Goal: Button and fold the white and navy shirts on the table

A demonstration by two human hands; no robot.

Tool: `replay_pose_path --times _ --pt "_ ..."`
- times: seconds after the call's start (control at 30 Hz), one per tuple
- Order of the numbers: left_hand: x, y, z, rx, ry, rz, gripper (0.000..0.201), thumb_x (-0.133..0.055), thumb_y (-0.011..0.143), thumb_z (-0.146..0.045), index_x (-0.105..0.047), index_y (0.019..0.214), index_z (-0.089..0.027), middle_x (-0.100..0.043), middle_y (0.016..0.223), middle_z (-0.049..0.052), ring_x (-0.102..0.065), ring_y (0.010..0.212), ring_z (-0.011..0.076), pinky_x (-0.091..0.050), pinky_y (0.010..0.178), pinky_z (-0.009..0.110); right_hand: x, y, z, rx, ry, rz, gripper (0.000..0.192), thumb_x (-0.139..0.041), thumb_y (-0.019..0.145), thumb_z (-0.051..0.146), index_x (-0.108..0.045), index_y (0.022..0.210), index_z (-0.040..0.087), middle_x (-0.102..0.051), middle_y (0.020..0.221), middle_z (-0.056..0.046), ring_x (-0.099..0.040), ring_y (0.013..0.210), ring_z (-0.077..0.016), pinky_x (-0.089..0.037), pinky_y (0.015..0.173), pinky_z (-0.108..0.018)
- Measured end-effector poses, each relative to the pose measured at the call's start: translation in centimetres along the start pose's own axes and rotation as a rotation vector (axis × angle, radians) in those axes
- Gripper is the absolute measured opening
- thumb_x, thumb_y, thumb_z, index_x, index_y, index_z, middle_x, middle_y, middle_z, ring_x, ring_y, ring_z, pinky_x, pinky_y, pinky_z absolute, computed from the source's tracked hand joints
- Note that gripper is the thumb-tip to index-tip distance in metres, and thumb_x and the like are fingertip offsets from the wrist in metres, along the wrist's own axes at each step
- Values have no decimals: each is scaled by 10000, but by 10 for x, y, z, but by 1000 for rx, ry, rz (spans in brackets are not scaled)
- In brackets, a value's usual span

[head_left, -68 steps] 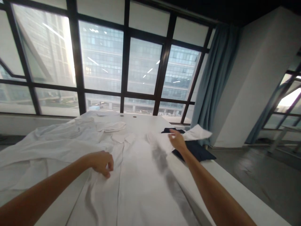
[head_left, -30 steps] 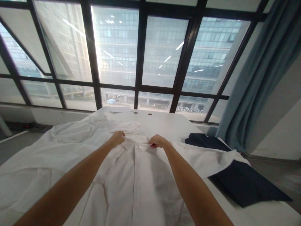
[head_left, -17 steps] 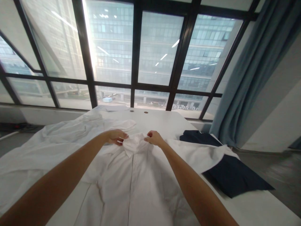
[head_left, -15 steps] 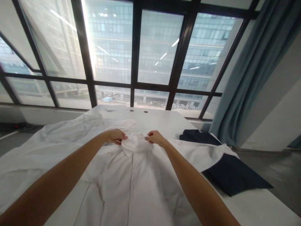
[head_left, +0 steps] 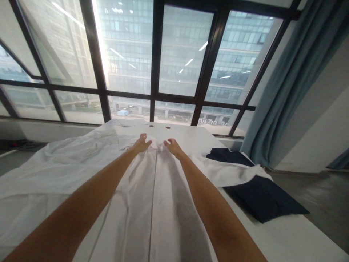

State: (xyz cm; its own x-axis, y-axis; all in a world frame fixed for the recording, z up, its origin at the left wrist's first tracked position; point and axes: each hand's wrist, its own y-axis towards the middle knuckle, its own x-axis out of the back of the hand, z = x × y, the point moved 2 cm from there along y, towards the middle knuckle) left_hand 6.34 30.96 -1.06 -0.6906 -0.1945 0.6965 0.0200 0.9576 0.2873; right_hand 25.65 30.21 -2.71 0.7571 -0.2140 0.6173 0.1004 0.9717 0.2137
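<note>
My left hand [head_left: 142, 143] and right hand [head_left: 172, 146] sit mid-frame either side of the collar [head_left: 153, 142], thumbs seemingly parted from fingers, though I can't tell whether either pinches cloth. My arms reach straight in from the lower edge over the white shirt [head_left: 170, 203], which fills the lower centre; it should handle light, limp and crease-prone, best held by that probably stiffer collar.
</note>
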Motion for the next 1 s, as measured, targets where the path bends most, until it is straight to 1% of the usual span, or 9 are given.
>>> replay_pose_path --times 0.07,0.17,0.3,0.37,0.43,0.53,0.77,0.9,1.0 --pt "-7 -14 -4 -85 93 65 429 -587 825 -254 -510 1230 -140 -633 1187 148 -579 1138 248 -435 956 337 -3 -12 6 112 -141 58 414 -538 882 366 -553 1214 119 -605 1236 -144 -581 1107 -191 -439 916 -280" --pt "-16 -61 -5 -262 305 217 321 -524 867 -302 -593 1155 -177 -641 1184 111 -569 1141 246 -404 988 341 -10 -56 11 197 -406 154 274 -549 872 327 -647 1074 170 -637 1167 -117 -585 1081 -208 -425 915 -303" --pt "-23 -133 5 -259 497 466 257 -531 843 -377 -693 950 -208 -674 1003 104 -628 958 264 -459 865 375 -26 -119 9 111 -565 297 273 -586 834 439 -682 922 200 -689 985 -102 -641 928 -224 -466 770 -300" --pt "-23 -158 9 -298 521 478 267 -555 827 -383 -689 983 -214 -648 1044 110 -597 996 267 -449 870 371 -34 -138 5 70 -596 348 394 -637 774 510 -660 993 184 -680 1013 -128 -646 924 -247 -477 746 -313" --pt "-22 -171 12 -350 521 415 307 -541 844 -384 -662 1072 -217 -609 1139 114 -539 1085 269 -424 912 372 -39 -145 2 55 -630 335 547 -660 735 549 -610 1104 149 -646 1101 -172 -636 978 -277 -482 768 -337" --pt "-22 -174 14 -385 506 378 362 -511 870 -395 -624 1165 -218 -584 1184 113 -502 1121 267 -409 938 378 -41 -142 0 23 -647 286 592 -622 765 560 -582 1148 110 -621 1151 -213 -618 1042 -296 -482 806 -350" --pt "-18 -165 12 -299 472 391 399 -606 801 -432 -673 1136 -227 -581 1164 112 -542 1088 273 -424 933 363 -38 -130 4 20 -624 257 364 -615 807 395 -658 1045 124 -663 1093 -193 -644 1006 -260 -490 778 -294" --pt "-25 -154 7 -256 455 357 279 -521 852 -319 -718 1013 -206 -629 1067 110 -603 997 235 -449 881 323 -40 -131 2 53 -634 254 286 -627 803 320 -676 1006 124 -677 1055 -188 -656 970 -241 -480 763 -265" --pt "-35 -144 5 -206 391 333 296 -452 870 -240 -724 972 -181 -668 991 114 -636 926 215 -465 819 297 -42 -131 -3 93 -634 255 261 -597 823 308 -679 980 116 -685 1025 -191 -659 939 -239 -466 746 -261"
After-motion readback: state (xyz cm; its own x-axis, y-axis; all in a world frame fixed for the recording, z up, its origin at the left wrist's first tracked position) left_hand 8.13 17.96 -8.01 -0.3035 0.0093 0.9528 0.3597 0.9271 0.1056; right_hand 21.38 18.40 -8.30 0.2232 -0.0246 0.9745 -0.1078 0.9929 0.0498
